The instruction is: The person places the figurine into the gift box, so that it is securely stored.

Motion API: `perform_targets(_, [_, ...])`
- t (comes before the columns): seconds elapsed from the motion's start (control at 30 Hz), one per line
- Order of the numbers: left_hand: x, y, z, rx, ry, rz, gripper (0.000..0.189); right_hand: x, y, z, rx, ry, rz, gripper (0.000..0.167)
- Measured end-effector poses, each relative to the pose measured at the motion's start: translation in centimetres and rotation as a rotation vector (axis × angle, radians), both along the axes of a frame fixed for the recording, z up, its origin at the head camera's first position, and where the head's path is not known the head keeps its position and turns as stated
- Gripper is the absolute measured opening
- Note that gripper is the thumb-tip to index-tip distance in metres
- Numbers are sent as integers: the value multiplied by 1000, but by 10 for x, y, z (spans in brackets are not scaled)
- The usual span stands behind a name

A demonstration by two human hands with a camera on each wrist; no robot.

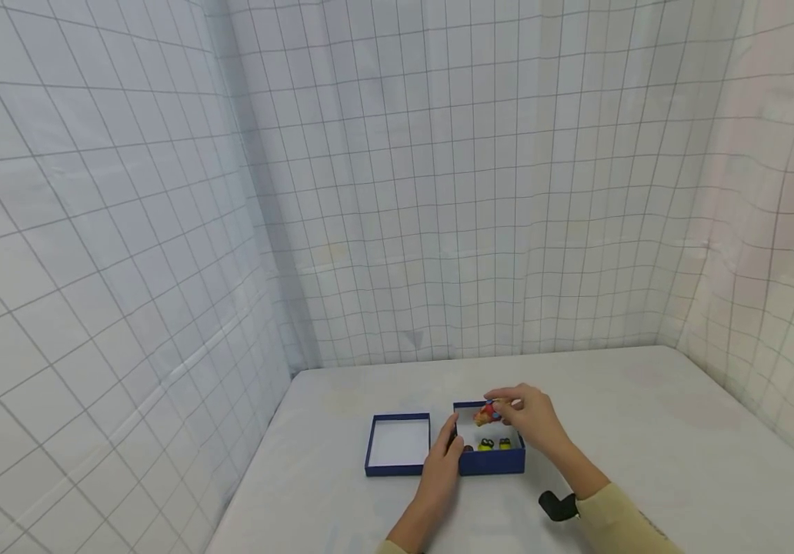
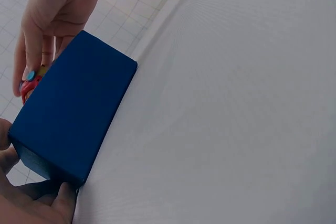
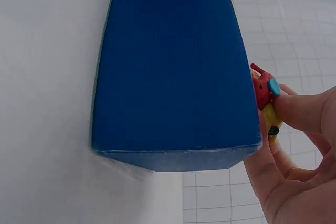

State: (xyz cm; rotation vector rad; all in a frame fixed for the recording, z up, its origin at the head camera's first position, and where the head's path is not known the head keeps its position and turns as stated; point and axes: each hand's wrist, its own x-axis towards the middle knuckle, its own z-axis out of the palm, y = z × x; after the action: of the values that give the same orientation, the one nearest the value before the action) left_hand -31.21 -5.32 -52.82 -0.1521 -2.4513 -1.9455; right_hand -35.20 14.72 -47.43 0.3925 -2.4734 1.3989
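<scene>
A deep blue box (image 1: 492, 462) with a white inside stands in front of me. At its left wall, my left hand (image 1: 441, 465) grips it, thumb by the front left corner. Over the back of the box, my right hand (image 1: 532, 415) pinches a small red and yellow toy figurine (image 1: 485, 415) with a blue part. The right wrist view shows the figurine (image 3: 264, 92) between thumb and fingers, partly hidden behind the box wall. Inside, along the front wall, are two yellow toy figures (image 1: 485, 445) with dark eye-like rings and a small dark brown piece (image 1: 468, 448).
A shallow blue-rimmed tray or lid (image 1: 400, 443) with a white inside lies left of the box. Both are on a white table (image 1: 646, 431). White grid-lined curtains (image 1: 438, 192) hang behind and at both sides. A black device (image 1: 558, 506) sits at my right wrist.
</scene>
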Motion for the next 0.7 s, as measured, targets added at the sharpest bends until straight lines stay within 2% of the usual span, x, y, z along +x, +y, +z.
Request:
perform_targets(0.17, [0,-1,-1,16,-5,-8,48,-1,-10,-5,28,-7,-19,21])
perform_targets(0.5, [0,-1,0,22,-1,-23,48,-3,-20,-7,143,90,-45,18])
perform_targets(0.7, [-1,-2,-3,21,-6,-18,48,-4,-25,-13,181,95,-73,16])
